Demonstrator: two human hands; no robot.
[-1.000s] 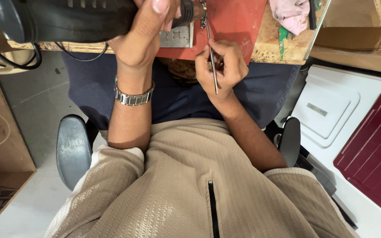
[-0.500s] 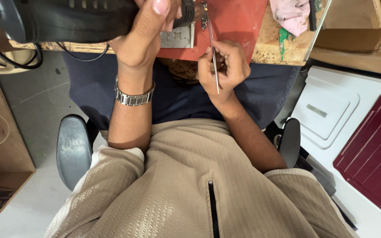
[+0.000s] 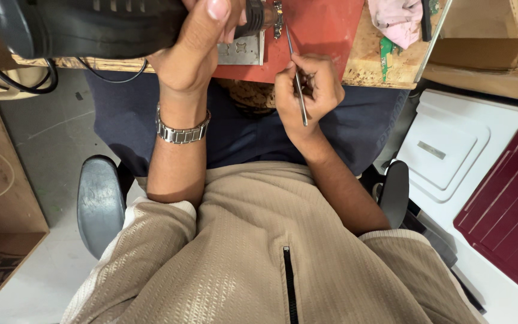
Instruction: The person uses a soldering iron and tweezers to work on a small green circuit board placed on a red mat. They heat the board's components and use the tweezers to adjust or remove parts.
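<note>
My left hand (image 3: 196, 51) grips a big black hot-air tool (image 3: 79, 27) whose metal nozzle (image 3: 258, 15) points at a small circuit board (image 3: 278, 15) at the top edge. My right hand (image 3: 307, 90) pinches thin metal tweezers (image 3: 297, 78), tips up toward that board. Both hands hover over a red mat (image 3: 319, 30) on a wooden workbench (image 3: 367, 60). A flat metal plate (image 3: 241, 51) lies on the mat under my left hand. A steel watch (image 3: 181, 132) sits on my left wrist.
A pink cloth (image 3: 397, 15) and a green circuit board (image 3: 388, 51) lie at the bench's right. Black cables (image 3: 49, 72) hang at the left. White plastic lids (image 3: 445, 150) and a maroon panel (image 3: 505, 210) sit lower right. Chair armrests (image 3: 100, 201) flank my lap.
My right hand with the tweezers has shifted slightly, the tips nearer the small board. The left hand and hot-air tool have barely moved.
</note>
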